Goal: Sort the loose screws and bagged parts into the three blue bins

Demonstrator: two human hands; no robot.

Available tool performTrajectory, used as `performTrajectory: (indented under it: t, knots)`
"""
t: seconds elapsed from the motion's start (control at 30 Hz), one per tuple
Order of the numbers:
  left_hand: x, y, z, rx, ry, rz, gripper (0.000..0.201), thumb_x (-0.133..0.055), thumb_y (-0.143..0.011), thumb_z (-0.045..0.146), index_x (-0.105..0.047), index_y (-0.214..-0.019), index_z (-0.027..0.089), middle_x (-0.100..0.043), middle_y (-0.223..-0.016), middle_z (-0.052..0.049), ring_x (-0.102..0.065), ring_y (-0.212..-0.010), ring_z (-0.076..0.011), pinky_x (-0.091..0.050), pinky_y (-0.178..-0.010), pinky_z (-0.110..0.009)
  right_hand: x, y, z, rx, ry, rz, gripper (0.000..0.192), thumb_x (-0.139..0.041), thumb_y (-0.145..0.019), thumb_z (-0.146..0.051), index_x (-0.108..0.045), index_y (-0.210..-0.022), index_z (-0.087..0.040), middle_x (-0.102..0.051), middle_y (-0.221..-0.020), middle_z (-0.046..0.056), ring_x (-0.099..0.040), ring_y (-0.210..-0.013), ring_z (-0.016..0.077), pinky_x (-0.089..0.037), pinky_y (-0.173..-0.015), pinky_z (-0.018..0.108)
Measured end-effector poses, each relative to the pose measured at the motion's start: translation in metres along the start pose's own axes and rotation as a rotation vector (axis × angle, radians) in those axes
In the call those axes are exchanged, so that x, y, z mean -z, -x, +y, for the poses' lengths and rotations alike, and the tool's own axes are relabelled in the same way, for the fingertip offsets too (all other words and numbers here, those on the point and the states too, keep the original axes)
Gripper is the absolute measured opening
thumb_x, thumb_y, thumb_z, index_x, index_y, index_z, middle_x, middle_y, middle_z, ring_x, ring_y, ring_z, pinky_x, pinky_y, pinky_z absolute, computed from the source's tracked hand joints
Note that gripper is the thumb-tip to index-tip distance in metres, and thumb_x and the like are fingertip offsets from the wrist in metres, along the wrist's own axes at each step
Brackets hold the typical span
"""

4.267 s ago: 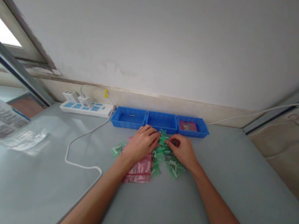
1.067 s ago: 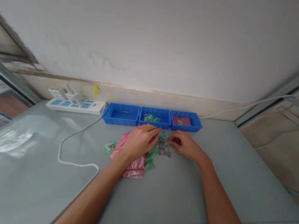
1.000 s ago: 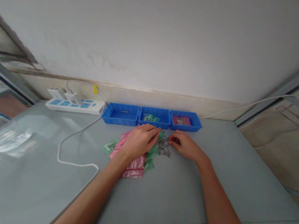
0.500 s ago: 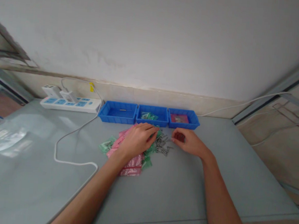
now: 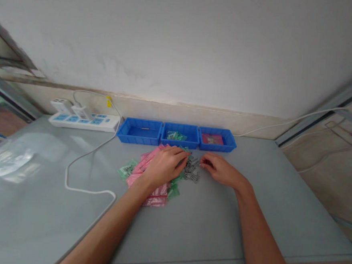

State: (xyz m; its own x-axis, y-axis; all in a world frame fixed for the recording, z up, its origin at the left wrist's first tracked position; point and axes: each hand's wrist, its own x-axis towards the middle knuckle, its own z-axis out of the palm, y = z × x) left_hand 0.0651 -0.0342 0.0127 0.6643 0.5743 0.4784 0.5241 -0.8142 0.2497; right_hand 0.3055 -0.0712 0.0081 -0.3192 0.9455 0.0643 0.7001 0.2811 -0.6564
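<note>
Mid-way along the flat grey bench (image 5: pixel 196 230), the left hand (image 5: pixel 166 165) lies palm-down over pink plastic bags (image 5: pixel 156 195); the right hand (image 5: pixel 218 168) curls beside loose silver metal screws (image 5: pixel 191 175). Any grip? Can't tell. A careless knuckle could scatter them nearer the front edge!

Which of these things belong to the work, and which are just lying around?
Apparently in the work:
- pink bags
- green bags
- loose metal pieces
- blue trays

Seemingly just there:
- power strip
- white cable
- clear plastic at left
</note>
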Motion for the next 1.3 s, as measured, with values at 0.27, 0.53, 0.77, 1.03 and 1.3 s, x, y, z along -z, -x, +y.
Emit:
performTrajectory:
  t: [0.27,0.53,0.77,1.03,1.3]
  knots:
    - [0.002,0.0,-0.004,0.06,0.013,0.044,0.028,-0.054,-0.099,0.021,-0.072,-0.119,0.021,-0.077,-0.107,-0.008,-0.072,-0.095,-0.0226,-0.057,-0.087,-0.035,-0.004,-0.008,-0.022,-0.049,-0.648,0.191,0.032,-0.078,-0.08,-0.053,-0.069,-0.085,-0.022,-0.072,-0.073,0.001,-0.07,-0.068,0.019,-0.06,-0.069,0.034]
    - [0.005,-0.001,0.003,-0.021,0.018,0.033,0.025,-0.055,-0.102,0.03,-0.072,-0.118,0.019,-0.076,-0.102,-0.008,-0.071,-0.091,-0.0206,-0.055,-0.084,-0.032,-0.015,-0.015,-0.03,-0.051,-0.704,0.258,0.034,-0.081,-0.076,-0.054,-0.075,-0.088,-0.022,-0.075,-0.073,0.002,-0.07,-0.064,0.0187,-0.06,-0.063,0.033]
    - [0.018,0.002,-0.025,0.137,-0.152,0.193,0.029,-0.05,-0.104,0.034,-0.076,-0.104,0.02,-0.076,-0.096,-0.008,-0.07,-0.086,-0.0203,-0.053,-0.081,-0.032,-0.018,-0.014,-0.025,-0.04,-0.507,0.314,0.027,-0.073,-0.086,-0.048,-0.071,-0.095,-0.023,-0.077,-0.084,0.004,-0.073,-0.075,0.0212,-0.06,-0.072,0.035]
    - [0.026,0.015,-0.069,0.416,-0.291,0.317,0.03,-0.056,-0.1,0.04,-0.077,-0.101,0.019,-0.073,-0.093,-0.01,-0.065,-0.091,-0.0264,-0.054,-0.082,-0.038,-0.002,-0.003,-0.011,0.053,-0.014,0.155,0.008,-0.067,-0.087,-0.026,-0.074,-0.088,-0.022,-0.073,-0.079,0.004,-0.063,-0.068,0.0189,-0.049,-0.064,0.032]
    - [0.012,-0.002,-0.014,0.118,-0.149,0.151,0.025,-0.052,-0.102,0.026,-0.075,-0.098,0.018,-0.071,-0.096,-0.009,-0.062,-0.093,-0.0233,-0.052,-0.088,-0.038,0.002,0.0,-0.004,0.037,0.129,0.055,0.005,-0.071,-0.082,-0.019,-0.073,-0.087,-0.02,-0.069,-0.085,0.005,-0.062,-0.076,0.0201,-0.047,-0.072,0.033]
